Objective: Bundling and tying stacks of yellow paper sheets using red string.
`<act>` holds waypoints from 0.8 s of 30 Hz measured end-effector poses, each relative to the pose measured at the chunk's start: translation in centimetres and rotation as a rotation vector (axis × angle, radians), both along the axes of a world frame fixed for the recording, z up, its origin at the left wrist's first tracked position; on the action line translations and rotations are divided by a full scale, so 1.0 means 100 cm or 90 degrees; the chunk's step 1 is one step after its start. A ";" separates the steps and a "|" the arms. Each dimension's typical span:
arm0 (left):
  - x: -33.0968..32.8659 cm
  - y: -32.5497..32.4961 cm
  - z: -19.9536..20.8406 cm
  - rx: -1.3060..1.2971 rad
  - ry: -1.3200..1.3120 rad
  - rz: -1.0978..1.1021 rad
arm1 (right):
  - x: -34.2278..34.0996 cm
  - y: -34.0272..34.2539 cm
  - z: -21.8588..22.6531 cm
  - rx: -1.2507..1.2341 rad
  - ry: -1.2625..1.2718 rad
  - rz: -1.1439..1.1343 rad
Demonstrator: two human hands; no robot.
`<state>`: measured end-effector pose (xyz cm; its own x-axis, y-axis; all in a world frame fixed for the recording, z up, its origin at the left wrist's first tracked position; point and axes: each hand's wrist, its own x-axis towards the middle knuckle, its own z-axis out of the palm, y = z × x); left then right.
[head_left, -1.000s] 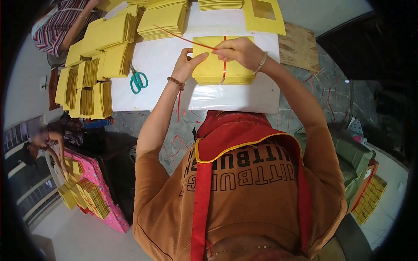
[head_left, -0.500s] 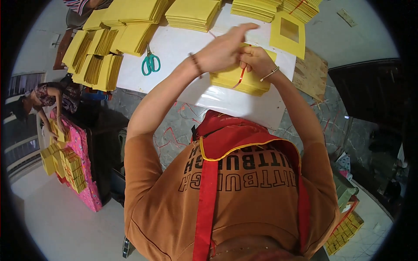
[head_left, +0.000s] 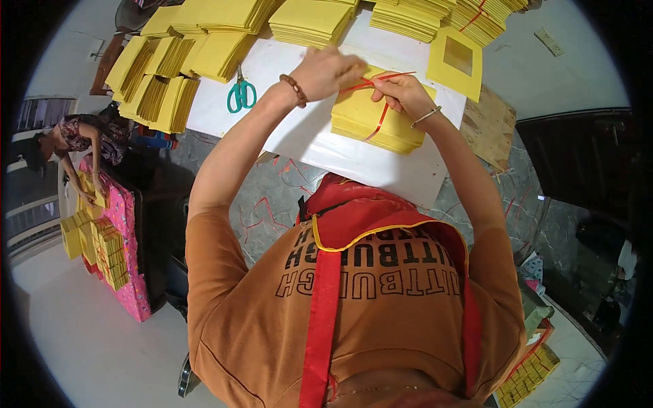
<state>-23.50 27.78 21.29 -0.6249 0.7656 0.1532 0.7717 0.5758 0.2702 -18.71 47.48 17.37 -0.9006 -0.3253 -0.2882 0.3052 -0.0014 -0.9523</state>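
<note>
A stack of yellow paper envelopes or folders (head_left: 354, 119) lies on the white table in front of me. Red ribbon (head_left: 382, 121) runs over the stack, its loose ends crossing above it. With fingertips closed, my right hand (head_left: 406, 94) pinches the ribbon where it crosses. My left hand (head_left: 326, 73) is raised just left of that point, over the stack's far left corner. Its fingers are curled and smeared by motion, and whether they grip a ribbon end does not show.
Green-handled scissors (head_left: 241, 95) lie left of the stack. Several yellow stacks (head_left: 309, 24) line the table's far side; a yellow piece with a rectangular window (head_left: 457, 60) lies at right. At far left, a person (head_left: 81, 146) handles yellow pieces on a pink-covered table (head_left: 132, 272).
My left hand has moved left and away from my right hand, exposing the crossed ribbon. The right hand stays at the ribbon. The view has shifted slightly.
</note>
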 end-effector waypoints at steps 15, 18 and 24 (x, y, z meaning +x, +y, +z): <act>0.030 0.012 -0.026 0.311 -0.209 0.091 | 0.000 0.000 -0.001 -0.014 0.043 0.017; 0.026 0.015 -0.026 0.238 -0.267 0.139 | 0.001 0.002 -0.001 -0.007 0.054 0.016; 0.020 0.017 -0.027 0.203 -0.243 0.046 | 0.006 -0.002 -0.008 0.008 0.114 -0.001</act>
